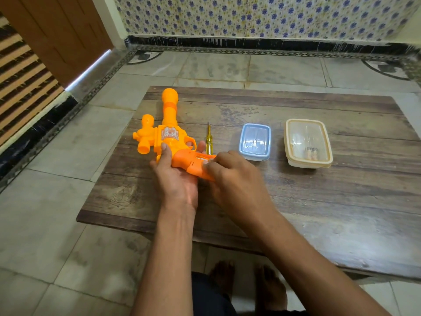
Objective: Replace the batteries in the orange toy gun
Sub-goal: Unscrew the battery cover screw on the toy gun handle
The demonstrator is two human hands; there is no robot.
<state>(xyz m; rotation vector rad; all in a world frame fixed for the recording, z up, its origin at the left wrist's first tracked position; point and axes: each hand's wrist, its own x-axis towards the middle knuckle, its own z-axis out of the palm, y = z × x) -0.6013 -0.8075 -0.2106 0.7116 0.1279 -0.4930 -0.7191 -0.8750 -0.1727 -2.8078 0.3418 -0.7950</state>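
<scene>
Orange toy gun [168,135] lies at the table's [319,201] left end, the left hand [176,176] cupping its body steady so the right hand's [234,179] curled fingertips [208,166] can work the grip's battery slot.

Single head cam, wide-angle, worn by the person, looking forward and steeply down over a low wooden table [296,201]. Both forearms enter from the bottom edge; left hand [175,176] and right hand [234,179] sit near frame centre, close to the lens. Bare feet [250,286] show under the table's near edge, so the viewpoint is right above it. Upper frame reaches the tiled floor [227,67], patterned wall [250,17] and a brown door [63,30] at top left. Straight lines bow toward the edges. No second view, so no overlap.
</scene>
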